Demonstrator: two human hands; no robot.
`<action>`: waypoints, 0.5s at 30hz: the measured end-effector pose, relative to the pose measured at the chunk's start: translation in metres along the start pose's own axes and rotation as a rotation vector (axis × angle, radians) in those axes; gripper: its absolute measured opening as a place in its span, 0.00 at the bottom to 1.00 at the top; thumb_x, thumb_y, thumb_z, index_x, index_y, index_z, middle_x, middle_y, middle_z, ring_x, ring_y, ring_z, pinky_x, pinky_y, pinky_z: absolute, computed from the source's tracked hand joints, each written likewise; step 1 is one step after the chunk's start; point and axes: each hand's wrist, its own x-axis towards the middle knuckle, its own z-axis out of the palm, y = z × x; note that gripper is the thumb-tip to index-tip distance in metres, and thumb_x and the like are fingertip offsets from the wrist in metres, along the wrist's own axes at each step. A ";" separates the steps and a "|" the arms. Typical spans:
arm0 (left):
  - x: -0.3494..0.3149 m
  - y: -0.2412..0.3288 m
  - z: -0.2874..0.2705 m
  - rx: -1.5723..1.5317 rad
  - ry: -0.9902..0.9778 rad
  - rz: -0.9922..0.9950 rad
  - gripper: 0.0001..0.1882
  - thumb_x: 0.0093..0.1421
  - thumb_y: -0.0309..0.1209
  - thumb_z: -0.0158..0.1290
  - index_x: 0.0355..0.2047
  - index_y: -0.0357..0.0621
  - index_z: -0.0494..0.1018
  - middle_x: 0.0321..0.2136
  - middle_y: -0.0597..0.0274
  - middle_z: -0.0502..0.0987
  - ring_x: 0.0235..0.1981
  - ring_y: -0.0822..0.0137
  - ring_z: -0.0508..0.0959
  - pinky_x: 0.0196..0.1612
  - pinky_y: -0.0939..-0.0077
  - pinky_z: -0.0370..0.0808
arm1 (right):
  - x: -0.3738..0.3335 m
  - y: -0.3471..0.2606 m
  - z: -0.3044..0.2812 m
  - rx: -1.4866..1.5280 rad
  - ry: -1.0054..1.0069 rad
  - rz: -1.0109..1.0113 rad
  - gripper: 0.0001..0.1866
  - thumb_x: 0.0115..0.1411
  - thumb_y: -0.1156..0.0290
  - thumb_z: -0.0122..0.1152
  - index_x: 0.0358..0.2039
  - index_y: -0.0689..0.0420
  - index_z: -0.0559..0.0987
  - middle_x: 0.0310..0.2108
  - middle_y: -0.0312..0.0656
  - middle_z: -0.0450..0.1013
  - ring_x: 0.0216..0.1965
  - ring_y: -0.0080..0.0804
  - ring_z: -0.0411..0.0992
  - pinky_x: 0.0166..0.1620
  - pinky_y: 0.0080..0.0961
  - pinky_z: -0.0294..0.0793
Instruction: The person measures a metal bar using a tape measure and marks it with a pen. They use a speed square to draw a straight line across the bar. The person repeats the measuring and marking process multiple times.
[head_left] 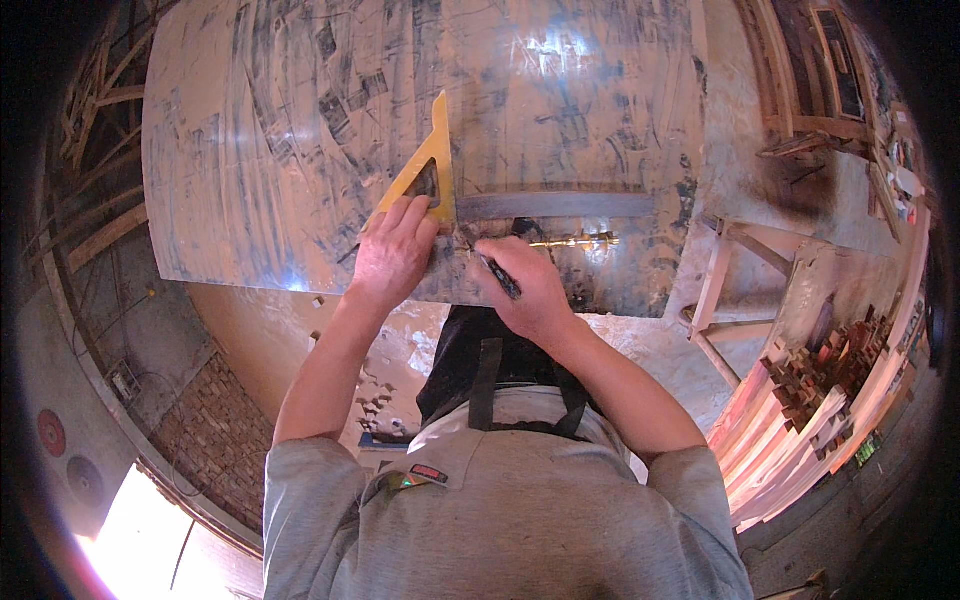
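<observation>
A yellow triangular set square [411, 180] lies on the stained metal-looking tabletop [330, 170], its long point away from me. My left hand [395, 252] is closed on the near end of the set square, fingers bent over it. Just to the right, my right hand [530, 290] grips a dark pen [503, 278], its tip by the near corner of the set square. A flat grey-brown strip [560, 206] runs to the right from the set square's edge. Beyond my right hand lies a thin brass-coloured rod [590, 240].
The table's near edge is close to my waist. A wooden trestle [715, 280] stands on the right, with a stack of cut timber [830, 380] beyond it. Wooden frames [105, 200] lean at the left. A brick patch [220, 430] shows at lower left.
</observation>
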 end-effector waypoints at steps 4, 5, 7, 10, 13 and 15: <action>-0.003 -0.001 0.004 -0.011 0.061 -0.003 0.12 0.53 0.26 0.57 0.39 0.41 0.73 0.53 0.52 0.75 0.56 0.53 0.75 0.55 0.58 0.75 | -0.014 -0.010 -0.012 0.046 0.015 -0.005 0.13 0.60 0.77 0.67 0.46 0.64 0.80 0.41 0.53 0.78 0.42 0.50 0.78 0.47 0.36 0.77; -0.005 -0.002 0.004 -0.019 0.086 -0.006 0.12 0.53 0.26 0.56 0.39 0.41 0.73 0.53 0.52 0.75 0.55 0.52 0.75 0.55 0.57 0.75 | -0.018 -0.012 -0.016 0.066 0.031 0.023 0.13 0.60 0.77 0.66 0.46 0.64 0.80 0.41 0.52 0.78 0.42 0.48 0.78 0.48 0.35 0.76; -0.012 -0.008 0.001 -0.039 0.126 -0.034 0.11 0.54 0.25 0.56 0.39 0.40 0.73 0.51 0.50 0.76 0.54 0.51 0.76 0.55 0.56 0.75 | -0.022 -0.015 -0.029 0.090 0.075 0.058 0.14 0.61 0.75 0.67 0.46 0.64 0.80 0.42 0.51 0.79 0.44 0.47 0.78 0.49 0.35 0.77; -0.026 -0.020 -0.015 -0.047 0.120 -0.152 0.10 0.56 0.23 0.56 0.40 0.40 0.73 0.49 0.49 0.78 0.51 0.48 0.77 0.54 0.55 0.76 | -0.032 -0.009 -0.053 0.117 0.167 0.112 0.15 0.61 0.73 0.67 0.47 0.63 0.80 0.43 0.50 0.79 0.45 0.45 0.79 0.51 0.34 0.77; -0.036 -0.036 -0.028 -0.009 0.162 -0.266 0.12 0.56 0.21 0.58 0.41 0.40 0.71 0.47 0.50 0.79 0.48 0.47 0.78 0.49 0.54 0.78 | -0.048 0.006 -0.072 0.189 0.268 0.243 0.14 0.63 0.74 0.65 0.48 0.64 0.80 0.43 0.48 0.79 0.46 0.38 0.78 0.52 0.31 0.75; -0.036 -0.041 -0.036 0.015 0.216 -0.289 0.15 0.55 0.19 0.60 0.42 0.41 0.71 0.49 0.49 0.78 0.49 0.46 0.78 0.48 0.55 0.78 | -0.059 0.016 -0.085 0.217 0.335 0.338 0.13 0.63 0.76 0.64 0.48 0.64 0.80 0.44 0.47 0.79 0.47 0.35 0.77 0.53 0.29 0.74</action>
